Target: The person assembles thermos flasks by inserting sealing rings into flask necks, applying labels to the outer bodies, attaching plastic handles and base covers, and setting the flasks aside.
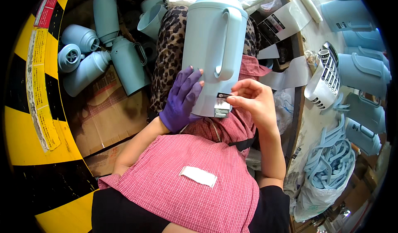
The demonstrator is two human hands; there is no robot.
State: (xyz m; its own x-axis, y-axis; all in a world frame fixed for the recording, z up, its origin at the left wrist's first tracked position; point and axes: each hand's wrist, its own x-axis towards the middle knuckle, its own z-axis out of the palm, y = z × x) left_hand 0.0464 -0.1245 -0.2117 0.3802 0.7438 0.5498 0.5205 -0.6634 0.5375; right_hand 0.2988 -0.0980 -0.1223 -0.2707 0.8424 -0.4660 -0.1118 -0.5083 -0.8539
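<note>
A pale blue thermos flask [201,46] lies across my lap, its neck pointing away and its handle [227,46] facing up. My left hand [180,98], in a purple glove with bare fingertips, rests with fingers spread on the flask's left side near the base. Close to the base on the right sits a small black-and-white label [221,110]. My bare right hand [253,102] has its thumb and forefinger pinched at the label's right edge. Whether the whole label is stuck down cannot be made out.
Several blue flasks and parts [129,65] lie on cardboard [101,112] at left, beside a yellow-and-black striped edge [49,177]. At right, a bench holds a curled label strip [323,81], more flasks [360,71] and a bag of blue handles [331,158].
</note>
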